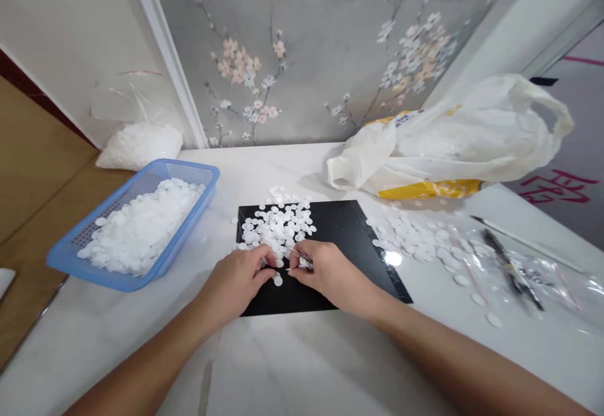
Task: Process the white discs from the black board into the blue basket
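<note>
A loose heap of small white round discs point(278, 224) covers the left part of a black mat point(337, 233) on the table. At the heap's near edge, my left hand point(238, 281) has its thumb and index finger bent together beside a few discs. Whether a disc is between those fingertips cannot be made out. Facing it, my right hand point(325, 271) is closed round a thin metal tool point(302, 253), its kind mostly hidden by the fingers. A few white discs show under the curled fingers of that hand. One disc lies just below the left fingertips.
A blue basket point(214, 177) full of discs stands at left, before a filled clear bag point(141, 145). Right of the mat are scattered discs point(415, 236), a black pen-like item point(512, 268) and clear plastic bags. A white and yellow carrier bag point(448, 145) lies behind.
</note>
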The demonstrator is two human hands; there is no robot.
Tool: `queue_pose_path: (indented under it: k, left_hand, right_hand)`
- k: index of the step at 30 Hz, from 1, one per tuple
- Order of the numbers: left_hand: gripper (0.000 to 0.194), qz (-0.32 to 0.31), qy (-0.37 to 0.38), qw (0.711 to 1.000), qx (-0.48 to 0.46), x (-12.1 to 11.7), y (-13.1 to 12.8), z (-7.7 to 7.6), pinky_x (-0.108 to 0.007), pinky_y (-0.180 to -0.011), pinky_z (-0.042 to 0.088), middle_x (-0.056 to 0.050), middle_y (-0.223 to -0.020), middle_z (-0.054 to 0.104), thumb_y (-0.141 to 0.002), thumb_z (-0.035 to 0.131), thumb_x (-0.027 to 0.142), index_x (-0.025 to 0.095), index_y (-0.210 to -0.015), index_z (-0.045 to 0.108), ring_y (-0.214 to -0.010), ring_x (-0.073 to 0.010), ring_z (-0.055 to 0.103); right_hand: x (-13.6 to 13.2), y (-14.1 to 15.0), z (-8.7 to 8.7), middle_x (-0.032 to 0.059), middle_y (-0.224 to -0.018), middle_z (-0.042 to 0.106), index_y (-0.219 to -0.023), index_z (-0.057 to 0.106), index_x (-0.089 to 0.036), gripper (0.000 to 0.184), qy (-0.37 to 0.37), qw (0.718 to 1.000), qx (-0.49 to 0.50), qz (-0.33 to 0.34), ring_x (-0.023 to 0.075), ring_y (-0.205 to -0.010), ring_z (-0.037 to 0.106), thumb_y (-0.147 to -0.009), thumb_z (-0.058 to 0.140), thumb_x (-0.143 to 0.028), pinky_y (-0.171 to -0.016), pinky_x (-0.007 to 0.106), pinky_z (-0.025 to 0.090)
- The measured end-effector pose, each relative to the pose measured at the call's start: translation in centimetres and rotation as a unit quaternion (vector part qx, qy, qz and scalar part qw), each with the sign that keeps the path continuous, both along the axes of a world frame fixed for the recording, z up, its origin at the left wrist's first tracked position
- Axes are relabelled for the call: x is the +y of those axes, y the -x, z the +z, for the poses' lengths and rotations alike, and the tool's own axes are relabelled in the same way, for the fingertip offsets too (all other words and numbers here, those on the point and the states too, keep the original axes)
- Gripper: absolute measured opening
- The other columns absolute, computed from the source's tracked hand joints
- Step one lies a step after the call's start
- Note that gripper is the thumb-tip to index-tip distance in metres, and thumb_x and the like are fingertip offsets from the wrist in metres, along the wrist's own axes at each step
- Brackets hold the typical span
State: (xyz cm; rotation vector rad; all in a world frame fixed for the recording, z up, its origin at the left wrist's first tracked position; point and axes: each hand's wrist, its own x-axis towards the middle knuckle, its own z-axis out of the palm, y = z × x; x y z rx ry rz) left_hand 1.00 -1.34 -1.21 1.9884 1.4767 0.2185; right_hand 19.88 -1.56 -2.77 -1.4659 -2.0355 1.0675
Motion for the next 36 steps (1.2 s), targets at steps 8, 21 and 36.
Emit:
queue_pose_path:
  k: [8,21,36]
  left_hand:
    - [0.004,-0.016,0.000,1.000,0.014,-0.1,-0.1,-0.3,-0.025,-0.055,0.028,0.004,-0.064,0.059,-0.081,0.053,0.023,0.024,-0.080,0.056,-0.060,-0.0161,0.052]
    - [0.019,-0.034,-0.008,0.999,0.025,-0.1,-0.2,0.1,-0.026,-0.056,0.028,0.001,-0.069,0.060,-0.091,0.037,0.030,0.025,-0.086,0.055,-0.063,-0.0178,0.053]
    - [0.018,-0.041,-0.009,0.999,-0.014,0.0,-0.1,0.3,-0.024,-0.053,0.026,0.006,-0.058,0.050,-0.089,0.043,0.031,0.023,-0.082,0.058,-0.053,-0.0128,0.043]
  right_hand:
    - [-0.6,-0.1,0.7,-0.0001,-0.074,0.061,-0.066,0.059,-0.017,0.017,0.003,0.995,0.009,0.099,0.0109,-0.064,0.055,-0.078,0.058,-0.004,-0.063,0.022,0.040]
    - [-0.9,-1.5,1.1,0.0038,-0.083,0.064,-0.088,0.061,-0.016,0.023,-0.004,0.998,0.026,0.055,0.0133,-0.072,0.059,-0.089,0.039,-0.011,-0.063,0.023,0.041]
    - [-0.8,-0.5,0.9,-0.0039,-0.071,0.061,-0.080,0.060,-0.019,0.009,0.050,0.996,-0.026,0.070,0.0087,-0.055,0.045,-0.076,0.065,-0.013,-0.056,0.021,0.032]
